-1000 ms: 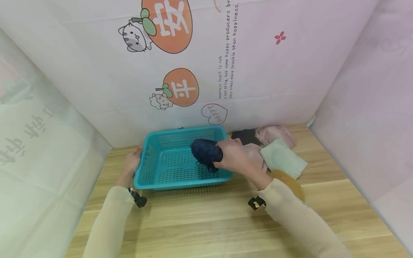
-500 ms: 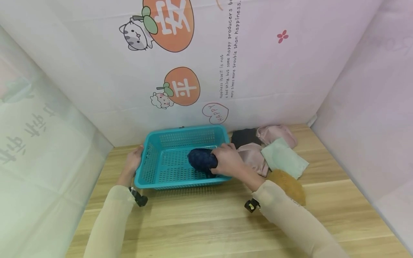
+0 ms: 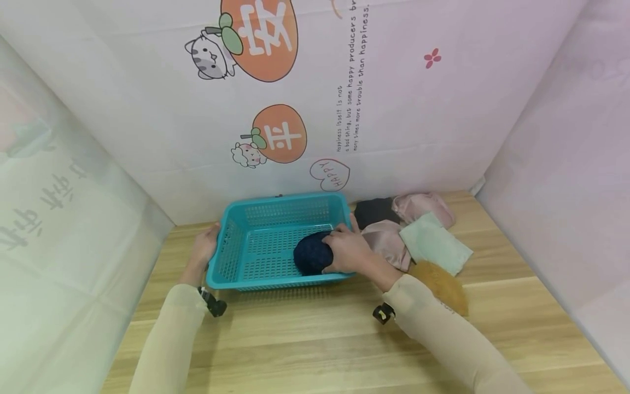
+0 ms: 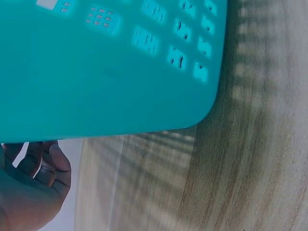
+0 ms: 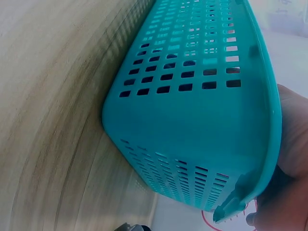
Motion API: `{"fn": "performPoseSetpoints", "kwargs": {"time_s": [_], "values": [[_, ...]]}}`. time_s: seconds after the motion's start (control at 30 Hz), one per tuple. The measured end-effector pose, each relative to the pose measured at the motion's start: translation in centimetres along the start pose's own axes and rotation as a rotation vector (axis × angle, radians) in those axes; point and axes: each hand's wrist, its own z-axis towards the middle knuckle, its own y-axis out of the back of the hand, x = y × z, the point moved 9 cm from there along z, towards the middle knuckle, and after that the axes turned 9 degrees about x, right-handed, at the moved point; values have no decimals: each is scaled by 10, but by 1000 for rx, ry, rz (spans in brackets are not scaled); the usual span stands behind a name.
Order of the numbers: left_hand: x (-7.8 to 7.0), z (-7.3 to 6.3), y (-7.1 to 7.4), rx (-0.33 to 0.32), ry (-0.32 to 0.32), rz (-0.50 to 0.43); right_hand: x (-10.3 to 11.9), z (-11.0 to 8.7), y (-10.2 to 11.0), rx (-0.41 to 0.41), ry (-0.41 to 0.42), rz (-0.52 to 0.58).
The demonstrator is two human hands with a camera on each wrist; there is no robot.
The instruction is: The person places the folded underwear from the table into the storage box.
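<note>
A turquoise plastic basket [image 3: 223, 276] with slotted walls stands on the wooden table. My left hand [image 3: 204, 249] holds its left side, fingers curled at the rim, as the left wrist view also shows the hand [image 4: 36, 187] under the basket edge. My right hand [image 3: 350, 251] reaches over the right rim and grips a dark blue, rounded cloth item [image 3: 311, 256] low inside the basket's right end. In the right wrist view, the basket wall [image 5: 192, 115] hides most of that item, and the right hand [image 5: 292, 139] shows only partly beyond the rim.
Right of the basket lie several cloth pieces: a black one [image 3: 376, 212], a pink satin one [image 3: 389, 243], another pink one [image 3: 430, 208], a pale green one [image 3: 435, 243] and a mustard one [image 3: 443, 290] beside the right sleeve. A printed cloth wall [image 3: 394, 137] rises behind.
The dark blue cloth item has gone lower into the basket's right end and now looks rounder, with my right hand still gripping it. My left hand has stayed at the basket's left side.
</note>
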Motion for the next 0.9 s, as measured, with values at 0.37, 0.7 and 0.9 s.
{"fn": "performPoseSetpoints", "kwargs": {"time_s": [0.37,0.7,0.9], "values": [[-1,1,-1,10,-23,4,-16,-6,2,0,-41,145],[2,1,-2,2,-13,2,-24,-23,18,-79,-21,259],[0,0,-2,0,-32,-17,-33,-35,28,-118,-6,317]]}}
